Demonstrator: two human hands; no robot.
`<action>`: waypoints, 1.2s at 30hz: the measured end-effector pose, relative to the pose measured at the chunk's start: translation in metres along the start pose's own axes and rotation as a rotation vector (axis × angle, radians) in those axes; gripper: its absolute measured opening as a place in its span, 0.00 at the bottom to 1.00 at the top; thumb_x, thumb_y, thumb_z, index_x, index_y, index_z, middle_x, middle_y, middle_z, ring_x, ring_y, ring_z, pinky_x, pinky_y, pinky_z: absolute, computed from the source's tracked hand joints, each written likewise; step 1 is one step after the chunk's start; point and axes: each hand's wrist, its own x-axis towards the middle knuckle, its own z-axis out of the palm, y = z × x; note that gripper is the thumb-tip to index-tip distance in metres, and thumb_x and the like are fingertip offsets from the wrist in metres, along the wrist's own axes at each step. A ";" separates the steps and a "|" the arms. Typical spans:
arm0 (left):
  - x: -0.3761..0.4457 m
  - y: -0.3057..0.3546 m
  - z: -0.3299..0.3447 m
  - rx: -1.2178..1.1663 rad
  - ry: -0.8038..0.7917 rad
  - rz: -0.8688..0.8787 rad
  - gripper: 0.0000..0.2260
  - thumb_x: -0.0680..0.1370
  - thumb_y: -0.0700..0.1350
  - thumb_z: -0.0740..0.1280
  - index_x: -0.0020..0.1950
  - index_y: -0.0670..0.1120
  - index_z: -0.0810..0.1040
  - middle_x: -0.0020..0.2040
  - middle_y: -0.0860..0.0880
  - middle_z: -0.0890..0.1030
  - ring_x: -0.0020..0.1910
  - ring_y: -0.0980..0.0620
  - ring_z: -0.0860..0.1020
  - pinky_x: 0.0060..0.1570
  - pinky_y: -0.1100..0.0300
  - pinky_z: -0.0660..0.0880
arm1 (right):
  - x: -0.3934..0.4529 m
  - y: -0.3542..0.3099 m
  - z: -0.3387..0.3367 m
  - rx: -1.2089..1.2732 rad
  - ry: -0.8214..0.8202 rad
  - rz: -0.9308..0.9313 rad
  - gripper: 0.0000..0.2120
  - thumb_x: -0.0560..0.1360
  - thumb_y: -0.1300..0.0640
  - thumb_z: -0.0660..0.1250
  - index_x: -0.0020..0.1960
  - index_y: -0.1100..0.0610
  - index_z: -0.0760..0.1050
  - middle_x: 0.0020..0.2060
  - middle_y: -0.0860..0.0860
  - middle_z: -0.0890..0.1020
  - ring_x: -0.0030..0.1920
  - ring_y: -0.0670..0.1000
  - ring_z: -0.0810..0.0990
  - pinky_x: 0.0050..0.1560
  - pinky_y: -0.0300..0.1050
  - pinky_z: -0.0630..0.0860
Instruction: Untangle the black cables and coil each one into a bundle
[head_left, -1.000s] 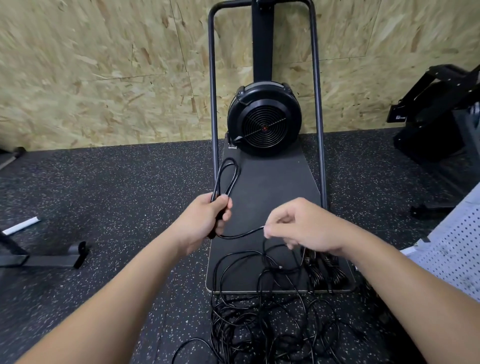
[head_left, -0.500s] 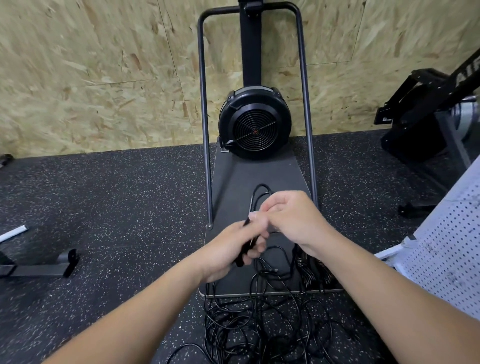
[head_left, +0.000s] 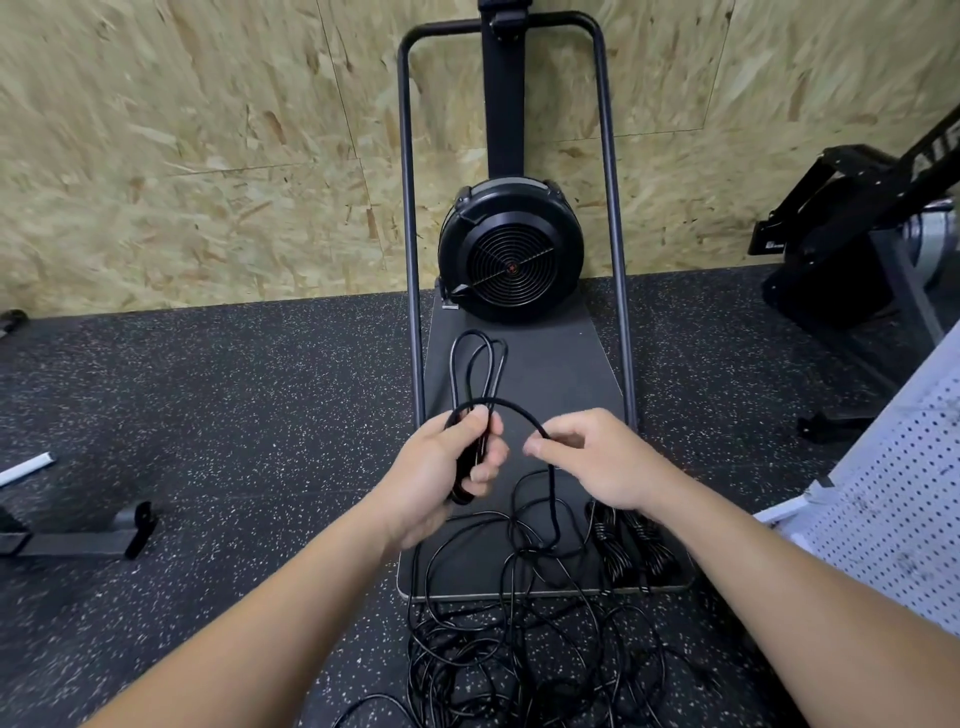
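A tangled heap of black cables (head_left: 519, 660) lies on the speckled floor (head_left: 234, 415) at my feet. My right hand (head_left: 597, 460) pinches one cable (head_left: 551, 488) rising from it, arching to my left hand (head_left: 447, 467), which grips looped strands above the machine's platform (head_left: 561, 374); its fan (head_left: 511, 254) stands beyond.

The black cables (head_left: 519, 649) look like smooth, slightly glossy plastic. The floor (head_left: 234, 415) is matt, grainy black rubber with pale specks, and the wall (head_left: 182, 156) is rough chipboard. The frame (head_left: 408, 208) is dull metal tube around a plastic fan housing (head_left: 511, 254).
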 end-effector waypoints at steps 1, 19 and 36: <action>0.001 0.000 -0.002 0.026 0.017 0.018 0.10 0.90 0.49 0.62 0.59 0.42 0.75 0.40 0.45 0.74 0.33 0.52 0.64 0.32 0.61 0.58 | 0.003 0.000 0.000 -0.067 0.032 -0.016 0.11 0.84 0.45 0.71 0.49 0.50 0.88 0.40 0.48 0.83 0.40 0.46 0.78 0.51 0.56 0.77; -0.009 -0.026 0.026 0.577 -0.093 0.140 0.12 0.88 0.49 0.68 0.49 0.42 0.78 0.41 0.42 0.85 0.38 0.46 0.78 0.43 0.44 0.74 | -0.012 -0.056 -0.003 0.433 0.553 -0.094 0.11 0.82 0.55 0.76 0.44 0.59 0.82 0.33 0.54 0.84 0.33 0.53 0.85 0.41 0.54 0.87; -0.010 -0.020 0.029 0.442 -0.185 0.018 0.11 0.87 0.43 0.69 0.46 0.41 0.77 0.34 0.45 0.76 0.30 0.48 0.64 0.32 0.55 0.66 | 0.002 -0.041 -0.008 1.025 0.063 0.196 0.20 0.81 0.39 0.73 0.40 0.50 0.71 0.35 0.50 0.71 0.41 0.54 0.73 0.57 0.55 0.71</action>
